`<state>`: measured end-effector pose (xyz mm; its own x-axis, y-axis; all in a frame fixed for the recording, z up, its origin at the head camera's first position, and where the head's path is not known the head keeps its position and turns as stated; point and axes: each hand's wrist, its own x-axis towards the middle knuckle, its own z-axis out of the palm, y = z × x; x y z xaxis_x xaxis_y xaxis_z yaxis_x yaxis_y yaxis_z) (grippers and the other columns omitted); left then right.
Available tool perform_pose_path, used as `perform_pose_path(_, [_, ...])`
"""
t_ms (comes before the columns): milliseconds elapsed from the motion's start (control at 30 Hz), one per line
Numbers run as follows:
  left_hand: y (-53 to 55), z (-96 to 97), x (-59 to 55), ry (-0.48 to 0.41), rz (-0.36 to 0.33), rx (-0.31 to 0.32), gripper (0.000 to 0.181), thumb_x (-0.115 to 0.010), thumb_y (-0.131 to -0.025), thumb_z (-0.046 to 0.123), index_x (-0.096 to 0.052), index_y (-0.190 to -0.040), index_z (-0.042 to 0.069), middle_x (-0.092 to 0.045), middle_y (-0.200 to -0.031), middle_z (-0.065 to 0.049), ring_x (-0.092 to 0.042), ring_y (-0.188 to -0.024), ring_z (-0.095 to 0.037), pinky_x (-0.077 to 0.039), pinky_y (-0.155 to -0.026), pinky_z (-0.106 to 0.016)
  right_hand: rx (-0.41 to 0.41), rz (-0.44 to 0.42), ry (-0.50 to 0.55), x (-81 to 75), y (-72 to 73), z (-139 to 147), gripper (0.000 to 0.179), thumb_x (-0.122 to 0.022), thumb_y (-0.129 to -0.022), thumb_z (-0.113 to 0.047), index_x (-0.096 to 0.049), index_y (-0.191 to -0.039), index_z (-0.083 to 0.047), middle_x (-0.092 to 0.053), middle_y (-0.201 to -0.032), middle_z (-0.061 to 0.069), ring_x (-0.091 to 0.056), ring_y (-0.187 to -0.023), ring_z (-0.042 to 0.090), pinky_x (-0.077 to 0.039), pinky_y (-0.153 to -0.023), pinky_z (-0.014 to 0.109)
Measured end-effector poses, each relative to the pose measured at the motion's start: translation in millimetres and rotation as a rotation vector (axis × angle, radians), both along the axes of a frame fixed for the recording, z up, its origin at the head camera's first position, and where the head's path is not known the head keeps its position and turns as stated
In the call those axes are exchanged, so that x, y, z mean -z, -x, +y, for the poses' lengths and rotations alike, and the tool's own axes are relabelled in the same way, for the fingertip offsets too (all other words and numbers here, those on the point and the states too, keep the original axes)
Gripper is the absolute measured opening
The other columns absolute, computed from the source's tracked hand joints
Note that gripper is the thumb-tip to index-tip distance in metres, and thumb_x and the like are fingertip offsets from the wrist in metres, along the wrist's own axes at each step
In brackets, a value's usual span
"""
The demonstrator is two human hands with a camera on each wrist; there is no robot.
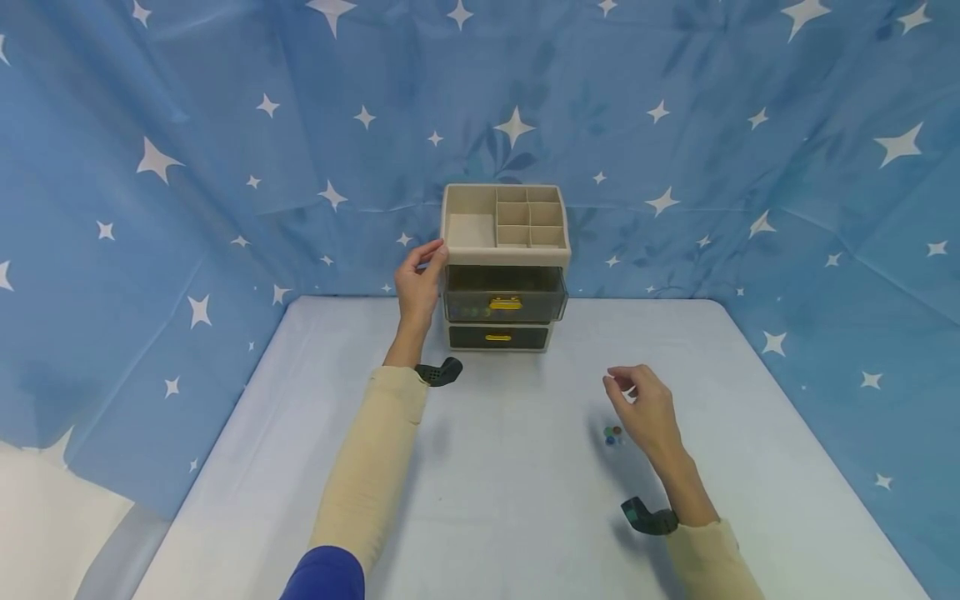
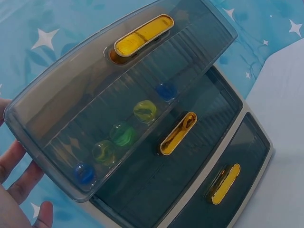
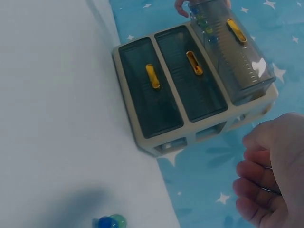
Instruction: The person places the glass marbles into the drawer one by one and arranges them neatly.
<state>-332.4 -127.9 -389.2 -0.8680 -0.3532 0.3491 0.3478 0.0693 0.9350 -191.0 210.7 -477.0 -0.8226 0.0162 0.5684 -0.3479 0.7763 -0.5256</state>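
From my seat, the head feed gives me a cream organizer (image 1: 510,257) at the far side of the white bench (image 1: 510,467), in front of a starry blue cloth (image 1: 592,75). Its smoky top drawer (image 1: 536,310) stands out, and my left wrist feed shows five drawer marbles (image 2: 123,134) lying inside in a row, while the middle drawer (image 2: 194,152) and bottom drawer (image 2: 244,152) sit closed. My left hand (image 1: 420,283) is at the organizer's left edge, fingertips apparently touching it; that grip is apart, thumb away from the fingers. My right hand (image 1: 651,408) hangs above the bench near a cluster of loose marbles (image 1: 611,440); its grip is loosely curled, thumb and index tips close together, and I see nothing in it.
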Motion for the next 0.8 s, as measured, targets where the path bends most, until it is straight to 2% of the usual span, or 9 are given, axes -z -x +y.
perform_pose_path(200, [-2.1,1.1,-0.5,-0.005,-0.009,-0.005,0.029,-0.071,-0.094,0.037,-0.075,-0.117,0.019,-0.068,-0.108,-0.005,-0.053,-0.077,-0.009,-0.042,-0.067,-0.023,0.014,-0.054,-0.009,10.6,-3.2,4.2,0.015,-0.069,-0.093,-0.011,-0.071,-0.104,-0.002,-0.067,-0.089,0.009,-0.061,-0.080,0.021,-0.049,-0.070,0.027])
perform_pose_path(400, [-1.9,3.0,-2.3,-0.008,-0.023,-0.002,0.032,-0.070,-0.095,0.032,-0.073,-0.121,0.014,-0.067,-0.110,-0.007,-0.049,-0.073,-0.005,-0.040,-0.065,-0.020,0.031,-0.097,-0.017,19.6,-5.3,9.0,0.015,-0.068,-0.093,-0.012,-0.071,-0.104,-0.002,-0.067,-0.089,0.010,-0.061,-0.081,0.022,-0.049,-0.071,0.029])
perform_pose_path(533, [-14.7,6.1,-14.8,-0.005,-0.030,0.003,0.031,-0.067,-0.097,0.025,-0.071,-0.123,0.007,-0.067,-0.109,-0.008,-0.048,-0.072,-0.005,-0.040,-0.064,-0.020,0.036,-0.116,-0.029,23.6,-7.4,12.3,0.016,-0.069,-0.093,-0.014,-0.071,-0.104,-0.002,-0.067,-0.089,0.009,-0.061,-0.081,0.020,-0.049,-0.071,0.029])
perform_pose_path(567, [-15.1,6.2,-15.7,-0.005,-0.033,0.003,0.031,-0.066,-0.098,0.023,-0.070,-0.123,0.005,-0.067,-0.109,-0.009,-0.049,-0.072,-0.006,-0.040,-0.064,-0.020,0.036,-0.118,-0.033,24.6,-8.0,13.1,0.016,-0.069,-0.093,-0.014,-0.071,-0.103,-0.002,-0.067,-0.089,0.009,-0.061,-0.081,0.020,-0.049,-0.070,0.029])
perform_pose_path(667, [-12.4,5.0,-13.2,-0.011,-0.025,0.004,0.030,-0.066,-0.098,0.022,-0.071,-0.123,0.006,-0.067,-0.107,-0.007,-0.049,-0.073,-0.009,-0.040,-0.064,-0.020,0.031,-0.120,-0.039,28.0,-9.8,15.1,0.016,-0.070,-0.092,-0.014,-0.071,-0.102,-0.002,-0.066,-0.088,0.008,-0.060,-0.080,0.019,-0.049,-0.069,0.027])
perform_pose_path(767, [-1.2,2.9,-3.5,-0.017,-0.015,0.001,0.031,-0.068,-0.097,0.028,-0.072,-0.122,0.010,-0.067,-0.107,-0.006,-0.050,-0.074,-0.010,-0.040,-0.064,-0.020,0.027,-0.121,-0.046,32.6,-11.1,17.8,0.015,-0.071,-0.091,-0.013,-0.071,-0.101,-0.002,-0.065,-0.087,0.008,-0.060,-0.079,0.019,-0.048,-0.068,0.026])
perform_pose_path(800, [-0.6,2.7,-2.8,-0.017,-0.009,0.000,0.031,-0.069,-0.096,0.030,-0.073,-0.121,0.012,-0.067,-0.107,-0.005,-0.050,-0.074,-0.009,-0.040,-0.065,-0.020,0.026,-0.126,-0.048,34.1,-11.6,18.6,0.014,-0.071,-0.091,-0.013,-0.071,-0.101,-0.002,-0.065,-0.087,0.008,-0.060,-0.080,0.019,-0.048,-0.068,0.026])
